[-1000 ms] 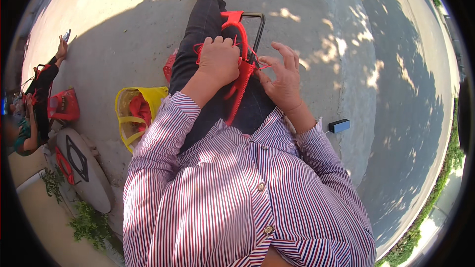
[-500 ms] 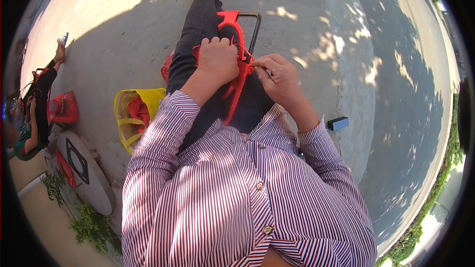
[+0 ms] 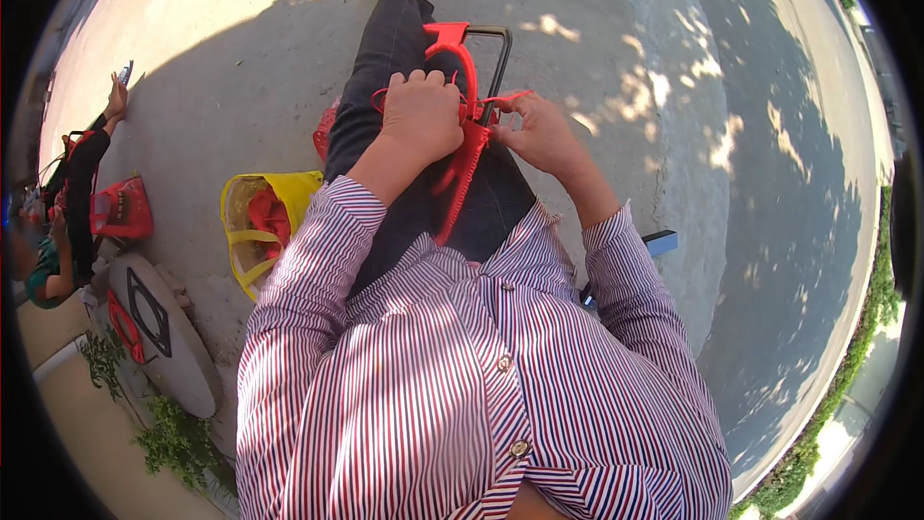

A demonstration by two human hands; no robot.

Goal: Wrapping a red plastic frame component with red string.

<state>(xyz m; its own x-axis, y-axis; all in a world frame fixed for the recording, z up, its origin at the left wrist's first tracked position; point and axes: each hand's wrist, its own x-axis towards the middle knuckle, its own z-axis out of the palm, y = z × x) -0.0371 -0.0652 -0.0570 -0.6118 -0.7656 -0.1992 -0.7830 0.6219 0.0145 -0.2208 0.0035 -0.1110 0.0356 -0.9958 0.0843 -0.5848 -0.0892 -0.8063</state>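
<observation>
Across my thighs lies a black rectangular frame [image 3: 504, 56] with a red braided-looking strip [image 3: 462, 181] along it; one end of the strip curves toward the knee. My left hand [image 3: 423, 117] is closed over the strip and frame, knuckles up, and hides the part beneath it. Thin red cord [image 3: 505, 96] loops out beside the left hand and runs over to my right hand [image 3: 541, 137]. The right fingers are pinched at the frame's right side, with the cord across the index finger. Their tips are partly hidden.
On the ground to my left stands a yellow-trimmed clear bag [image 3: 229, 221] with red material inside. Beyond it are a red bag [image 3: 123, 209], a seated person [image 3: 79, 183] and a round slab [image 3: 188, 366] bearing another black frame [image 3: 149, 310]. A blue box [image 3: 662, 243] lies right.
My right hand has shifted slightly right and turned, and the red cord now stretches up across its index finger. The left hand has barely moved.
</observation>
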